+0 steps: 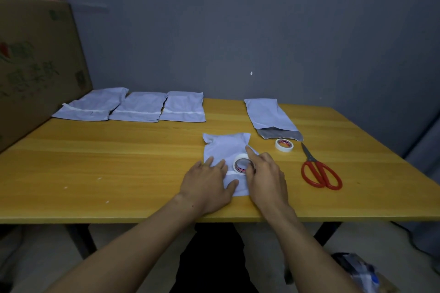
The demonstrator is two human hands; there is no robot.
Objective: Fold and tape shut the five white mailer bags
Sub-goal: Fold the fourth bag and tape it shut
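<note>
Nearest the front edge of the table (95,162), right of centre, lies the mailer bag (223,147); the widest open stretch of wood is to its left, and a cardboard box (35,66) walls the far-left side. Both hands cover the bag's lower part. The left hand (207,181) presses on it with straight fingers. The right hand (266,173) curls round a tape roll (240,164) on the bag, forefinger stretched out. A white strip crosses the fold between the hands. Three taped bags (140,107) line the far edge. A fifth bag (269,114), its grey flap open, lies near a spare roll (284,144) and scissors (319,171).
</note>
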